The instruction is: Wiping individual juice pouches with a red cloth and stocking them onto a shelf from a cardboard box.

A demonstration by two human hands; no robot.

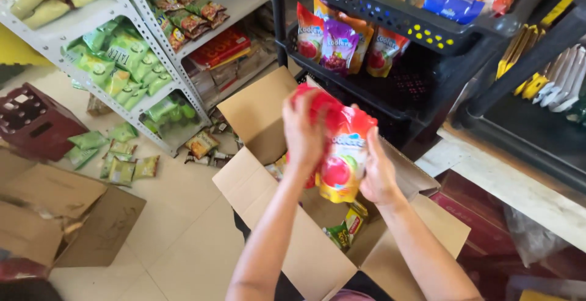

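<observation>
Both hands are raised above an open cardboard box that sits on the tiled floor. The left hand clasps a bunch of red and yellow drink pouches from the side nearer the grey shelving, fingers wrapped over the top of the bunch. The right hand grips the same pouches from the opposite side, palm pressed against the lower edge. The pouches hang directly over the box's open mouth, clear of its flaps. Down inside the box, a few small green and yellow packets lie at the bottom. Beyond the box stands a black plastic rack; its tier just behind the box carries more fruit drink pouches standing upright. To the far side of the box from the rack, a grey metal shelf unit holds green packets, and some green packets lie scattered on the floor at its foot. A second cardboard box lies farther off, past those packets.
</observation>
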